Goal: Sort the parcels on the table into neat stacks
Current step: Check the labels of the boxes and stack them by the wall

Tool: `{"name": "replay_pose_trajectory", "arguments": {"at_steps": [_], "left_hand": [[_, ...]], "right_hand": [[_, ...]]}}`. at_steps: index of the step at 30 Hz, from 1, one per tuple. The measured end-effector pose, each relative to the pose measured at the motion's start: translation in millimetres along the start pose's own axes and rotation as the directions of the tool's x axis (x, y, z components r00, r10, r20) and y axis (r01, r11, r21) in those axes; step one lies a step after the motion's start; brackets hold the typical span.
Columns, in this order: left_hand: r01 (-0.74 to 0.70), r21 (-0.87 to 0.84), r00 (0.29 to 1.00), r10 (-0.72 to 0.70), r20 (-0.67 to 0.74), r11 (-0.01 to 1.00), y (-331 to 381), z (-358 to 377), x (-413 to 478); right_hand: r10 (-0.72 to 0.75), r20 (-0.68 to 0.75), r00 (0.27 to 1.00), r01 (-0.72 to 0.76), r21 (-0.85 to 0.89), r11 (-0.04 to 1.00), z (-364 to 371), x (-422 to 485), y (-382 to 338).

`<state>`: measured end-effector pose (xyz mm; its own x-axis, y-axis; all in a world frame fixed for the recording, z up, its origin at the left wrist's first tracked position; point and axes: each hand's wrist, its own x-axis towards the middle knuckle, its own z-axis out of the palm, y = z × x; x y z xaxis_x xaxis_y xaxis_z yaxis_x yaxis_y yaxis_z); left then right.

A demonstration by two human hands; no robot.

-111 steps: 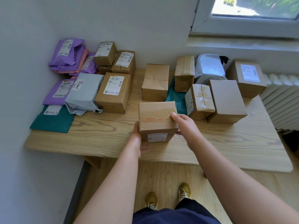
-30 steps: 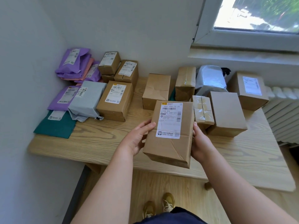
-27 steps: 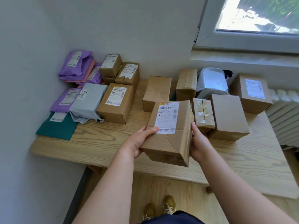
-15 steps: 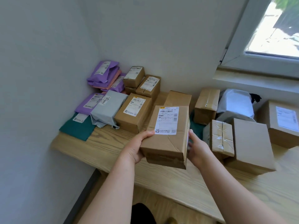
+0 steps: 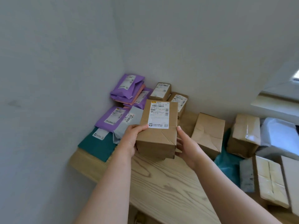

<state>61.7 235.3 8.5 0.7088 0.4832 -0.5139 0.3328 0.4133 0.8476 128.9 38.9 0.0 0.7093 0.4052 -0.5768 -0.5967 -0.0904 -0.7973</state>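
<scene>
While the left hand [image 5: 129,139] and right hand [image 5: 187,147] are clasping the labelled box [image 5: 157,138] between them, its long axis is pointing away from the person. It is hanging over a lower box [image 5: 155,157] on the surface [image 5: 161,183]. A grey mailer [image 5: 127,125] is lying just outside the left hand and a plain brown box [image 5: 208,133] outside the right.

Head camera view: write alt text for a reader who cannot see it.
The left hand and right hand hold a brown cardboard box with a white shipping label over a light wooden table. Purple plastic mailer bags, a teal bag and other brown boxes lie beyond it.
</scene>
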Motion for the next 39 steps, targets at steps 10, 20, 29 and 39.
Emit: {"name": "replay_pose_trajectory", "arguments": {"at_steps": [10, 20, 29, 39], "left_hand": [[-0.08, 0.055, 0.996, 0.082, -0.037, 0.995, 62.3, -101.9, 66.4], [-0.176, 0.037, 0.911, 0.177, -0.372, 0.984, 61.5, -179.9, 83.5], [-0.092, 0.06, 0.933, 0.107, -0.343, 0.994, 55.2, -179.9, 106.5], [0.067, 0.16, 0.95, -0.014, -0.313, 0.985, 45.4, -172.2, 120.9]], "right_hand": [[0.029, 0.078, 0.997, -0.026, -0.04, 0.999, 131.4, 60.4, -27.3], [0.125, 0.101, 0.987, -0.121, -0.051, 0.991, 231.7, 109.1, -41.5], [0.108, 0.097, 0.989, -0.089, -0.183, 0.979, 262.5, 139.7, -37.5], [0.111, 0.048, 0.993, -0.096, -0.245, 0.965, 247.3, 148.2, -22.8]]}}
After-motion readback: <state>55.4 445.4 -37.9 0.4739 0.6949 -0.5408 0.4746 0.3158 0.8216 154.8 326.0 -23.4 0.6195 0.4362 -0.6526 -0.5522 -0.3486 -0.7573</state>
